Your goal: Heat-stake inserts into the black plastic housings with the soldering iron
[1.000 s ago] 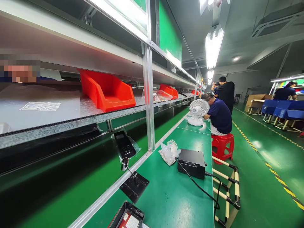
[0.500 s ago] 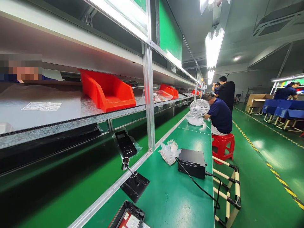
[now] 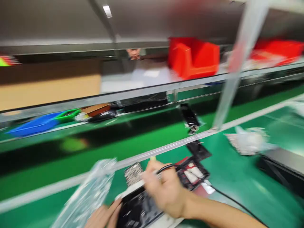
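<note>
I am observing a black moulded-plastic housing (image 3: 139,210) lying in a white frame (image 3: 130,190) on the smooth green bench (image 3: 232,171), crinkled clear film (image 3: 92,190) at left. A metal rail (image 3: 163,148) is bounding the rear; bare surface is opening right. The housing's long axis is slanting rightward. The left hand (image 3: 104,217) is touching its left end, fingers straightened, hold indeterminable; the right hand (image 3: 166,190) is tightly gripping a mostly hidden black-corded object (image 3: 166,167).

A red bin (image 3: 193,60) (open-fronted) stands on the shelf (image 3: 142,92), left of a pale post (image 3: 228,95).
</note>
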The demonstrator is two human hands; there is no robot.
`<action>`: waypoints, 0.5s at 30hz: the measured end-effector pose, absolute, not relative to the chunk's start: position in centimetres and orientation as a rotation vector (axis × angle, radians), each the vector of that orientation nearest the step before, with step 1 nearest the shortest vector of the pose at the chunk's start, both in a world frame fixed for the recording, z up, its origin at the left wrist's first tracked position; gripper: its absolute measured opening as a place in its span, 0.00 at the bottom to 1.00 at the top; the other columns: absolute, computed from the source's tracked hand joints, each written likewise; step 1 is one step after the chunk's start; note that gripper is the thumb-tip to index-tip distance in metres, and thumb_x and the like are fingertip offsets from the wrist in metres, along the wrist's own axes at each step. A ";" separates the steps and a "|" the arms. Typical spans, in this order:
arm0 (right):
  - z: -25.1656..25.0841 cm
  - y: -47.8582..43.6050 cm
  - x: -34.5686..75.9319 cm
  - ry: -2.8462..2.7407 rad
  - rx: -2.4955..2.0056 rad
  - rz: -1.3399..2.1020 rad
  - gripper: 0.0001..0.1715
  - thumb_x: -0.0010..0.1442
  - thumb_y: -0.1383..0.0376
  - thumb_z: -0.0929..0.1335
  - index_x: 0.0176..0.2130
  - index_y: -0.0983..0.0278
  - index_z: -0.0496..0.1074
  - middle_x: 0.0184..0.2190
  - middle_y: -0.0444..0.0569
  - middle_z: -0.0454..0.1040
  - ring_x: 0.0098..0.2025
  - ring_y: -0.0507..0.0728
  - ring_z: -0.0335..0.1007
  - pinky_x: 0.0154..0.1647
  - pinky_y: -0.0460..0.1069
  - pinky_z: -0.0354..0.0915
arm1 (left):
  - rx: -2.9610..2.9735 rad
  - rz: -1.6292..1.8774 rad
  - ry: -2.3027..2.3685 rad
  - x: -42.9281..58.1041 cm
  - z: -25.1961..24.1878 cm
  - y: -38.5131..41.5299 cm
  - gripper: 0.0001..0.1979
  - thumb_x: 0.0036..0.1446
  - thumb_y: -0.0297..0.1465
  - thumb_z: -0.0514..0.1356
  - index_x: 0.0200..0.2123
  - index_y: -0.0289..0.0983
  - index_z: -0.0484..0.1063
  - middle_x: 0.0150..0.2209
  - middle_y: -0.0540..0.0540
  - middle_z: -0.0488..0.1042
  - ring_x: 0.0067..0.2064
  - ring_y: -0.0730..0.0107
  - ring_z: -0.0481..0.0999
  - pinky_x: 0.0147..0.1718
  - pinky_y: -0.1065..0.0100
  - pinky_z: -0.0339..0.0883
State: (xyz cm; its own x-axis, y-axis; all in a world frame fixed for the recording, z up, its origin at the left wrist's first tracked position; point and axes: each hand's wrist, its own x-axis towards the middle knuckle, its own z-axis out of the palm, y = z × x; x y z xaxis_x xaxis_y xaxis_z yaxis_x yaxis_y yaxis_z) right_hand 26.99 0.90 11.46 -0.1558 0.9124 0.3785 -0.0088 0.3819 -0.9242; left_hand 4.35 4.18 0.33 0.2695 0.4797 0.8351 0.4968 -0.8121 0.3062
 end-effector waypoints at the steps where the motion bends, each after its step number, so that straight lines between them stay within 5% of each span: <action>1: 10.9 1.1 27.0 -1.445 -0.846 1.001 0.32 0.75 0.39 0.66 0.31 0.59 0.65 0.23 0.39 0.59 0.23 0.50 0.52 0.22 0.48 0.52 | -2.446 -1.535 -1.029 2.9 0.4 2.9 0.09 0.77 0.29 0.63 0.55 0.43 0.80 0.38 0.48 0.81 0.35 0.67 0.81 0.35 0.65 0.79; 4: 9.6 1.7 27.1 -1.291 -0.802 1.072 0.29 0.77 0.45 0.68 0.31 0.59 0.63 0.22 0.38 0.54 0.21 0.49 0.46 0.19 0.47 0.48 | -2.443 -1.381 -1.112 1.1 0.3 1.2 0.14 0.76 0.21 0.59 0.57 0.38 0.80 0.28 0.50 0.74 0.29 0.68 0.73 0.31 0.65 0.71; 15: 10.7 1.6 26.6 -1.207 -0.668 1.130 0.28 0.77 0.54 0.71 0.28 0.60 0.62 0.18 0.37 0.56 0.18 0.48 0.50 0.16 0.43 0.52 | -2.444 -1.381 -1.174 1.1 -0.5 1.6 0.11 0.76 0.21 0.61 0.56 0.36 0.79 0.30 0.49 0.76 0.32 0.67 0.73 0.34 0.64 0.68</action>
